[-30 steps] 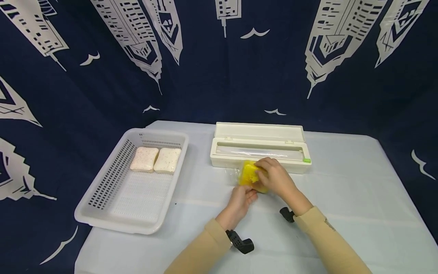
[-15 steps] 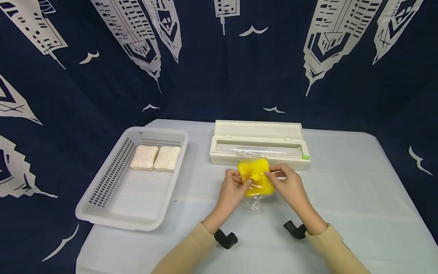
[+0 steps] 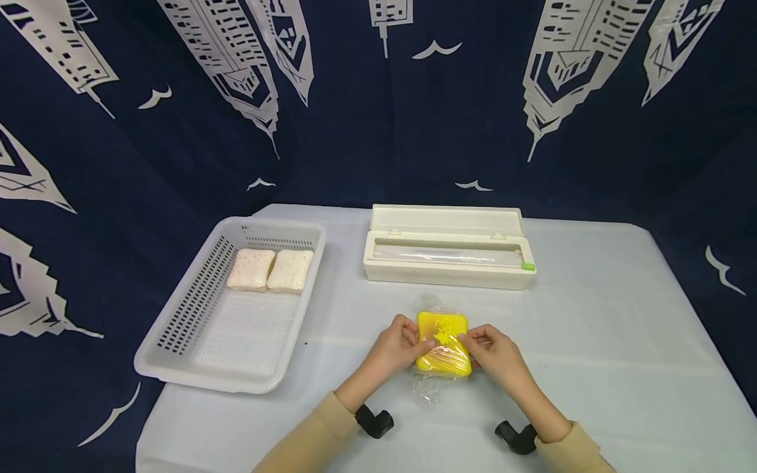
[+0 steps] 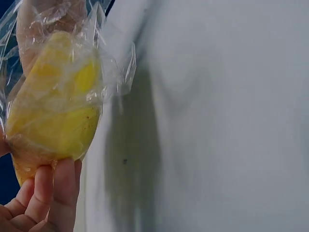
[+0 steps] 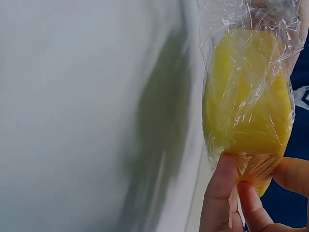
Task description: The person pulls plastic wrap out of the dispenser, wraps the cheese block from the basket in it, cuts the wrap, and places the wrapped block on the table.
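A yellow soap bar [image 3: 443, 361] with a raised flower-like pattern is covered in clear plastic film [image 5: 251, 19]. The left hand [image 3: 393, 348] pinches its left edge, thumb on top and fingers beneath. On the opposite edge the right hand [image 3: 493, 355] pinches it the same way. Loose film sticks out at the far and near ends. Both wrist views show the underside of the bar [image 4: 53, 121], where the film is crumpled and overlapping. The bar is held above the table, and its shadow falls on the white cover.
A white plastic basket [image 3: 278, 374] stands at the left with two pale speckled bars [image 3: 290, 270] side by side in it. Behind the hands lies a cream film dispenser [image 3: 449, 276], lid raised, film roll inside, green slider at its right end. A navy patterned curtain hangs behind.
Both hands have brought the yellow soap bar away from the dispenser, toward the person. The left hand has shifted from below the bar to its left edge, the right hand to its right edge.
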`<state>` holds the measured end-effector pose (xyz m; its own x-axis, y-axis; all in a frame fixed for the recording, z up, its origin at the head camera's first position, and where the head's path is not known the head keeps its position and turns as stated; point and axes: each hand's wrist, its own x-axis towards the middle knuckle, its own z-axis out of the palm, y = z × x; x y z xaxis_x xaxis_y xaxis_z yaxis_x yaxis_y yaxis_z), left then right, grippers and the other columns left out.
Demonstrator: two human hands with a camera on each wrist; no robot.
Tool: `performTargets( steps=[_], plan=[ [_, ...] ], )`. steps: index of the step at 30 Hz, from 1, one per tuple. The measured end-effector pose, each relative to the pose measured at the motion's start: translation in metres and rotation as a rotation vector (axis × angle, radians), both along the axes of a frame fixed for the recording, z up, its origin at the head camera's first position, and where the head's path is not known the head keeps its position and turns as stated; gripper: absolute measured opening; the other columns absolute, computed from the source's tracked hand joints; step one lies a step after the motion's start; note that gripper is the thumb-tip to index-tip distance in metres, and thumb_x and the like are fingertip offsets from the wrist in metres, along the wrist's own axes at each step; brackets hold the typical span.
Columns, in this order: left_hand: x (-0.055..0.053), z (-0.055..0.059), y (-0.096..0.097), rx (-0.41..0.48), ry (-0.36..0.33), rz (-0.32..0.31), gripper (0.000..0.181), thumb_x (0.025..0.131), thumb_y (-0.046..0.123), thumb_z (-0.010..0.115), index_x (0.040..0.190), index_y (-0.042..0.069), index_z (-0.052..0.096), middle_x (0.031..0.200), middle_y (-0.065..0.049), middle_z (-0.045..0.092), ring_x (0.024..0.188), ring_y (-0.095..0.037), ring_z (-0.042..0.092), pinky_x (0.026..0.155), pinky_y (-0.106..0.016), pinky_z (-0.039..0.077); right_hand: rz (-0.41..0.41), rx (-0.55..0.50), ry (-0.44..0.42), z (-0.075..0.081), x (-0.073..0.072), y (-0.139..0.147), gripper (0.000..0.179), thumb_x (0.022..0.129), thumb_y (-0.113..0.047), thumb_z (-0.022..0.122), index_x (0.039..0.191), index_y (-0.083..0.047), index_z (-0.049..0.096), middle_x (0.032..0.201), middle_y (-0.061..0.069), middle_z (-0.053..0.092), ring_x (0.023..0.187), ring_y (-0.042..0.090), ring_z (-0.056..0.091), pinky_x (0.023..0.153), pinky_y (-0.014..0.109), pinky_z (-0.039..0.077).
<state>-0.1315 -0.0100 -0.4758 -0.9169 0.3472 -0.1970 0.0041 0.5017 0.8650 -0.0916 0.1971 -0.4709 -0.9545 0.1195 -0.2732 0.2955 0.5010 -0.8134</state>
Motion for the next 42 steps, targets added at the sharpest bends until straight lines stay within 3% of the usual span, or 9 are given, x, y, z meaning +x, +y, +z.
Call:
performTargets(
  steps=[7, 13, 18, 22, 26, 31, 36, 42],
  plan=[
    [0.001, -0.019, -0.004, 0.035, -0.107, -0.026, 0.039, 0.087, 0.027, 0.076, 0.105, 0.001, 0.052, 0.082, -0.005, 0.058, 0.062, -0.013, 0.056, 0.055, -0.023, 0.052, -0.005, -0.06, -0.044, -0.018, 0.004, -0.003, 0.037, 0.094, -0.028, 0.066, 0.108, 0.005, 0.059, 0.089, 0.011, 0.065, 0.066, 0.014, 0.067, 0.062, 0.028, 0.058],
    [-0.002, -0.022, -0.009, -0.031, -0.135, -0.041, 0.04, 0.089, 0.034, 0.073, 0.102, 0.003, 0.052, 0.085, -0.005, 0.06, 0.07, -0.015, 0.058, 0.061, -0.026, 0.052, -0.012, -0.098, -0.068, -0.022, 0.002, -0.003, 0.042, 0.094, -0.028, 0.067, 0.112, 0.008, 0.055, 0.094, 0.015, 0.063, 0.071, 0.015, 0.067, 0.064, 0.03, 0.06],
    [-0.018, -0.017, -0.009, -0.125, -0.111, 0.003, 0.047, 0.089, 0.042, 0.069, 0.109, 0.002, 0.056, 0.096, -0.01, 0.064, 0.083, -0.019, 0.06, 0.071, -0.032, 0.051, 0.017, -0.052, -0.083, -0.017, -0.01, 0.002, 0.056, 0.095, -0.038, 0.064, 0.123, 0.009, 0.05, 0.109, 0.023, 0.061, 0.081, 0.018, 0.065, 0.068, 0.03, 0.06],
    [-0.036, -0.017, -0.005, -0.107, -0.18, 0.033, 0.056, 0.092, 0.047, 0.065, 0.122, 0.0, 0.057, 0.11, -0.013, 0.066, 0.086, -0.02, 0.064, 0.08, -0.036, 0.054, 0.042, -0.053, -0.123, -0.016, -0.021, 0.006, 0.066, 0.096, -0.044, 0.06, 0.132, 0.01, 0.048, 0.122, 0.029, 0.059, 0.093, 0.023, 0.067, 0.074, 0.032, 0.06],
    [-0.047, -0.016, 0.001, -0.102, -0.236, -0.003, 0.064, 0.088, 0.049, 0.067, 0.127, -0.002, 0.057, 0.116, -0.015, 0.067, 0.096, -0.024, 0.064, 0.089, -0.042, 0.053, 0.086, -0.071, -0.158, -0.017, -0.027, 0.008, 0.069, 0.095, -0.045, 0.061, 0.135, 0.009, 0.049, 0.13, 0.03, 0.058, 0.098, 0.023, 0.068, 0.08, 0.034, 0.06],
    [-0.053, -0.016, 0.015, -0.07, -0.233, -0.068, 0.069, 0.082, 0.038, 0.076, 0.129, -0.007, 0.053, 0.12, -0.02, 0.066, 0.115, -0.033, 0.059, 0.101, -0.049, 0.047, 0.131, -0.099, -0.161, -0.021, -0.032, 0.005, 0.064, 0.092, -0.036, 0.067, 0.134, 0.009, 0.051, 0.125, 0.027, 0.062, 0.097, 0.019, 0.067, 0.082, 0.035, 0.058],
    [-0.055, -0.02, 0.025, 0.026, -0.19, -0.065, 0.061, 0.08, 0.017, 0.08, 0.133, 0.002, 0.052, 0.128, -0.018, 0.063, 0.121, -0.032, 0.058, 0.103, -0.046, 0.047, 0.149, -0.111, -0.163, -0.021, -0.036, 0.002, 0.063, 0.09, -0.03, 0.07, 0.137, 0.008, 0.05, 0.129, 0.027, 0.061, 0.098, 0.021, 0.065, 0.083, 0.036, 0.056],
    [-0.05, -0.024, 0.027, 0.169, -0.089, -0.082, 0.051, 0.082, 0.001, 0.077, 0.128, 0.01, 0.056, 0.117, -0.005, 0.068, 0.113, -0.021, 0.065, 0.097, -0.033, 0.052, 0.21, -0.149, -0.117, -0.021, -0.04, 0.004, 0.061, 0.091, -0.026, 0.068, 0.141, 0.003, 0.048, 0.142, 0.025, 0.052, 0.128, 0.038, 0.053, 0.103, 0.052, 0.046]
  ],
)
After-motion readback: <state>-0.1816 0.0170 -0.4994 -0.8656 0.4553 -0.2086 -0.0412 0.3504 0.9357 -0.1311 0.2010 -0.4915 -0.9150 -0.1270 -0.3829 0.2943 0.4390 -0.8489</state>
